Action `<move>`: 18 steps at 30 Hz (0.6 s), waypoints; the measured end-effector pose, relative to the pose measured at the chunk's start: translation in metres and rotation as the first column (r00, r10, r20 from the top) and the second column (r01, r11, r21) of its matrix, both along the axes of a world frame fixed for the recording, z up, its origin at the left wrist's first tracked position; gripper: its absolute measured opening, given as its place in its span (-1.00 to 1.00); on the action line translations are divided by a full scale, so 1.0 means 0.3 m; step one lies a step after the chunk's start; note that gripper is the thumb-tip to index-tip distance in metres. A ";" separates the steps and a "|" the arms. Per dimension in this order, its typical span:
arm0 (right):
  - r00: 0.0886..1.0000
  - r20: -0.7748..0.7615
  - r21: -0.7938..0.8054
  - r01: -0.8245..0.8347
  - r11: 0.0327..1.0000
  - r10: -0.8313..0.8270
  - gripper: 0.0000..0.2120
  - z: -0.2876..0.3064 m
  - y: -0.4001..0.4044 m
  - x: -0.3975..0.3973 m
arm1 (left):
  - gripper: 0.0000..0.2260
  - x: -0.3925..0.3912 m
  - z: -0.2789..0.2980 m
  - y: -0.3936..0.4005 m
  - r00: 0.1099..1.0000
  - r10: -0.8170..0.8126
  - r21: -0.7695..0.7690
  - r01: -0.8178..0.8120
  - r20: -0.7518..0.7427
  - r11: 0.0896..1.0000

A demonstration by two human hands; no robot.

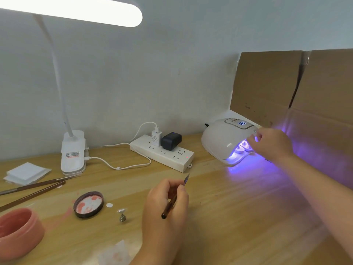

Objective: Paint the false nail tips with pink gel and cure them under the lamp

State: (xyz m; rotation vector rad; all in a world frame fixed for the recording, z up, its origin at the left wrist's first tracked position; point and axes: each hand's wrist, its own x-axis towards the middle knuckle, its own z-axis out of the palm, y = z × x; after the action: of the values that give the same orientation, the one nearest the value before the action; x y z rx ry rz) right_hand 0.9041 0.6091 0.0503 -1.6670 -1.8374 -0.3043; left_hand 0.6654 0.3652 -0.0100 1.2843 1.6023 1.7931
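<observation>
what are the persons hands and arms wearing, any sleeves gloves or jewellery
Both are bare: the left hand and right hand show no gloves, rings or watch, and no sleeve covers either forearm as far as the frame reaches. Nail details are too blurred to tell.

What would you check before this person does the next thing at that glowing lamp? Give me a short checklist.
1. Lamp on: ok, violet light glows from its opening and the display is lit.
2. Nail tips inside: ok, small stands sit under the light; how many, cannot tell.
3. Right hand at the opening: ok; whether it holds a stand, cannot tell, it is blurred.
4. Brush kept off the table: ok, the left hand grips it, tip raised.
5. Stand on the table waiting: ok, upright; painted or not, cannot tell.
6. Gel jar open: ok.
</observation>
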 end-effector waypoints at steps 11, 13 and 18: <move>0.914 -0.206 -0.249 -0.393 0.885 0.348 -0.38 0.070 0.128 -0.117 | -0.85 -0.001 -0.008 0.005 0.999 0.007 -0.039 -0.005 0.049 0.999; 0.936 -0.175 -0.258 -0.343 0.903 0.306 -0.39 0.085 0.147 -0.125 | -0.84 -0.003 -0.012 0.008 0.999 0.011 -0.051 -0.009 0.050 0.999; 0.965 0.035 -0.334 -0.233 0.914 0.259 -0.35 0.100 0.175 -0.137 | -0.83 -0.004 -0.008 0.008 0.999 0.000 -0.041 0.002 0.045 0.999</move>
State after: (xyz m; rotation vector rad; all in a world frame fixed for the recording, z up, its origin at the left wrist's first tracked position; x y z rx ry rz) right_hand 0.8629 0.6617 0.0803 -1.6253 -2.2273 0.0491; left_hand 0.6643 0.3675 -0.0125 1.2174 1.6052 1.7663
